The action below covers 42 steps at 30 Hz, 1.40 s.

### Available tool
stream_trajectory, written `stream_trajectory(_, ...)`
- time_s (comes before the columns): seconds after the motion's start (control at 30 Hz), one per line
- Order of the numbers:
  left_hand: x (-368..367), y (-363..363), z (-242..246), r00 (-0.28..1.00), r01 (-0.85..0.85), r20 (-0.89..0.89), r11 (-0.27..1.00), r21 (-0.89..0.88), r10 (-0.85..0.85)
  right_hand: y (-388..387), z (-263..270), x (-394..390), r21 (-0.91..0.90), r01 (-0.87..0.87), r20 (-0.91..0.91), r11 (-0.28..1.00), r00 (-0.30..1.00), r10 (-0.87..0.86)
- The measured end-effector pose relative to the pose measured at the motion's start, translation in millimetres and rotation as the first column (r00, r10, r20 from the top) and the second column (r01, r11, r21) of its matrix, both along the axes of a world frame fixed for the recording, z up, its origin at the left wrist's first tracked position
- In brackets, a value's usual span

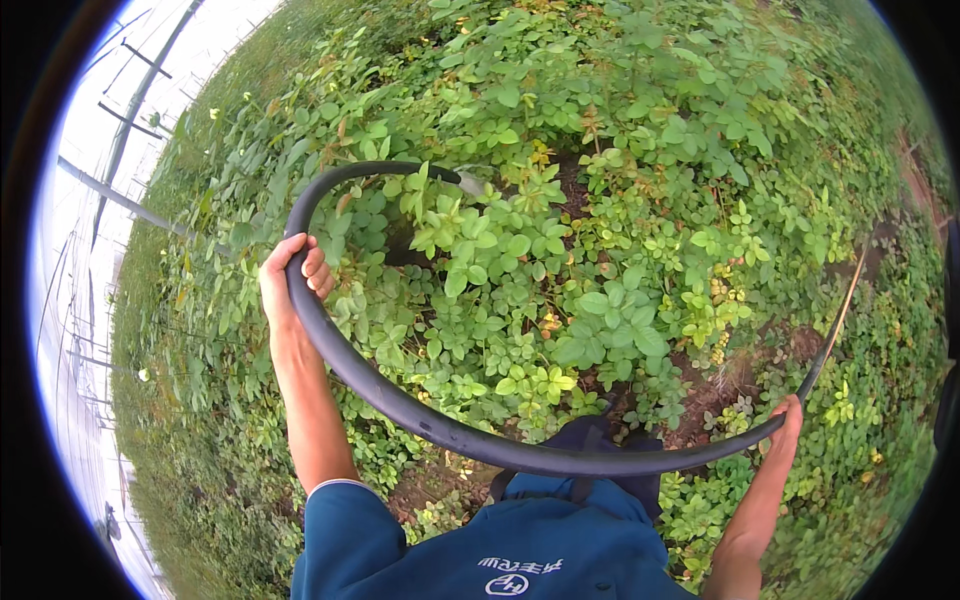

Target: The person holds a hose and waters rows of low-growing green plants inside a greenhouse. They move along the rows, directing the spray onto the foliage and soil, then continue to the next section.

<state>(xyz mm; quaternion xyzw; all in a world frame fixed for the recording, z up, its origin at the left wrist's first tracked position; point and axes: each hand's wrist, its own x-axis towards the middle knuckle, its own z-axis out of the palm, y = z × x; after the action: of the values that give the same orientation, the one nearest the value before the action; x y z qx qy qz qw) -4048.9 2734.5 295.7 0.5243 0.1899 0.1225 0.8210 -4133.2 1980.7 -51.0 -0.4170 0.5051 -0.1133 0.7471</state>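
A thick black hose (420, 425) curves across in front of my body. My left hand (296, 266) is wrapped around it at the left, below where it bends over. From there the hose arches up and right, and its open end points into the leafy plants, with water (472, 184) coming out. My right hand (787, 421) grips the hose at the lower right. Beyond that hand it runs up and away to the right, thinning into the distance among the plants. Leaves partly cover the hose near its outlet.
Dense green leafy bushes (615, 315), some leaves yellowing, surround me on all sides. Patches of brown soil (697, 401) show between them. A metal greenhouse frame (124, 135) with pale sheeting stands at the far left. A reddish-brown strip of ground (916, 176) lies at the far right.
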Motion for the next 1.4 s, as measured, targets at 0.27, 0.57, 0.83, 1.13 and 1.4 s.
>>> stream_trajectory(0.27,-47.9,78.7,-4.7,0.997,0.011,0.075,0.996,-0.086,-0.004,75.9,11.7,6.4,-0.089,0.025,0.057,0.996,0.998,-0.02)
stream_trajectory(0.57,-104.2,107.3,17.9,0.979,0.03,0.204,0.998,-0.046,-0.02,135.5,-17.6,-53.9,-0.012,0.003,-0.043,1.0,0.999,-0.004)
stream_trajectory(0.83,-173.1,124.7,39.1,0.978,0.018,0.209,0.999,0.026,-0.023,162.2,-8.0,-127.2,0.005,0.023,-0.027,1.0,0.999,-0.023)
stream_trajectory(1.13,-200.7,169.6,47.6,0.985,0.031,0.172,0.999,0.007,-0.032,195.8,13.0,-195.9,-0.045,0.008,0.022,0.999,1.0,-0.007)
stream_trajectory(1.4,-201.6,240.3,41.2,0.981,0.101,0.161,0.994,0.04,-0.106,288.9,-1.9,-265.6,-0.063,0.018,-0.018,0.998,1.0,-0.019)
